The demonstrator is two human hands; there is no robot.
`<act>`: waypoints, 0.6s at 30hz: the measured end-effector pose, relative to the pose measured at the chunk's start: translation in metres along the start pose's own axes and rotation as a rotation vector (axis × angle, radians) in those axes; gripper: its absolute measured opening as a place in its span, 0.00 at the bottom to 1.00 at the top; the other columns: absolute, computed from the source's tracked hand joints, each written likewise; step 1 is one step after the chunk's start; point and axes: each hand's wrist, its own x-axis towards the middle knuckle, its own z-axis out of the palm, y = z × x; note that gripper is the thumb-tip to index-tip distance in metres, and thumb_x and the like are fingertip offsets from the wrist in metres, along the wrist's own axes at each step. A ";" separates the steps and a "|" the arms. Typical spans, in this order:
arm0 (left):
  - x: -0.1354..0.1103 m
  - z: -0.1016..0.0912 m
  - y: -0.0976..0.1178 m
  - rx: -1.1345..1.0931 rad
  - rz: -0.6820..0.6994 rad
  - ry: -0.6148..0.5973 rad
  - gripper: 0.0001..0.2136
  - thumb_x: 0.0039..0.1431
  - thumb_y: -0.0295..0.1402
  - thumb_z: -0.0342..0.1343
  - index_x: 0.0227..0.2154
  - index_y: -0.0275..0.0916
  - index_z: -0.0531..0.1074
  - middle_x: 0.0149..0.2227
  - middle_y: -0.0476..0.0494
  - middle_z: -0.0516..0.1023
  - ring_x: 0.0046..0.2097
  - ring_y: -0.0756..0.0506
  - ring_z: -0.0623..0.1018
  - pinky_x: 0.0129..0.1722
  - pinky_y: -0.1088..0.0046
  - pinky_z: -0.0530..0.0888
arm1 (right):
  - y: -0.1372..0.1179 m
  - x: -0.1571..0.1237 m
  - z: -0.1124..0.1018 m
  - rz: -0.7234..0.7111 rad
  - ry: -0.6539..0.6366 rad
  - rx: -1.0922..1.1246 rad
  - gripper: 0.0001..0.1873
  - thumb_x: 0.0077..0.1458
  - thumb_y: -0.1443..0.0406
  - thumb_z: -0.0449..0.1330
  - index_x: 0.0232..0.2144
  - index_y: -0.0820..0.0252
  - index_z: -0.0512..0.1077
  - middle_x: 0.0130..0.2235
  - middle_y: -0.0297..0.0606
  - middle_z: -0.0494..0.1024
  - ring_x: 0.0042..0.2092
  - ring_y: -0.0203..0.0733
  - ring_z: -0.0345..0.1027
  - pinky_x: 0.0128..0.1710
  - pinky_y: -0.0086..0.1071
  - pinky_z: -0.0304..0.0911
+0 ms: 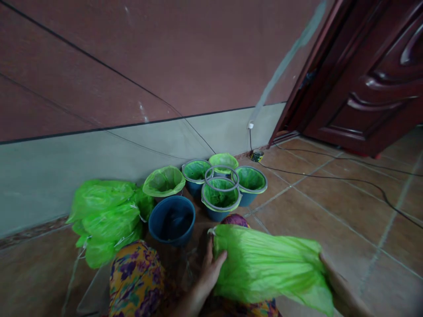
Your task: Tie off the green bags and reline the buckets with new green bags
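A bright green bag [267, 264], thin and creased, stretches sideways above my lap between my two hands. My left hand [212, 268] grips its left end, thumb on the near side and a white knot or tie by the fingertips. At the other end, my right hand [332, 275] holds the bag, most of its fingers hidden behind the material. Beyond my left hand stands an unlined blue bucket [172, 237], upright on the floor.
Several buckets lined with green bags, one a lined bucket [220, 215] with loose grey rings [236, 176], stand near the wall [99, 158]. A pile of green bags [109, 207] lies left. Black cables [330, 177] cross the tiles near a dark red door [366, 88] and small tin [257, 156].
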 end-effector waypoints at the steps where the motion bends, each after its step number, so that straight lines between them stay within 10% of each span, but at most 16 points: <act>1: 0.000 -0.005 0.004 -0.112 -0.039 -0.032 0.36 0.54 0.43 0.55 0.64 0.39 0.52 0.61 0.38 0.66 0.59 0.43 0.70 0.57 0.68 0.68 | 0.001 -0.005 0.000 0.013 -0.104 0.013 0.23 0.45 0.50 0.63 0.37 0.61 0.77 0.37 0.49 0.82 0.42 0.56 0.76 0.43 0.44 0.71; 8: 0.007 -0.044 0.041 -0.450 -0.259 -0.252 0.21 0.34 0.34 0.66 0.36 0.32 0.75 0.31 0.40 0.82 0.31 0.43 0.81 0.36 0.66 0.76 | -0.008 -0.039 0.002 -0.036 -0.255 -0.162 0.18 0.37 0.59 0.70 0.32 0.62 0.79 0.38 0.50 0.82 0.41 0.56 0.77 0.47 0.45 0.70; 18: -0.006 -0.126 0.102 -0.405 0.036 -0.094 0.10 0.38 0.36 0.63 0.23 0.37 0.71 0.41 0.41 0.81 0.42 0.39 0.79 0.42 0.63 0.75 | -0.056 -0.061 0.024 -0.474 -0.518 -0.363 0.17 0.39 0.51 0.68 0.20 0.59 0.77 0.43 0.50 0.78 0.40 0.53 0.72 0.38 0.40 0.67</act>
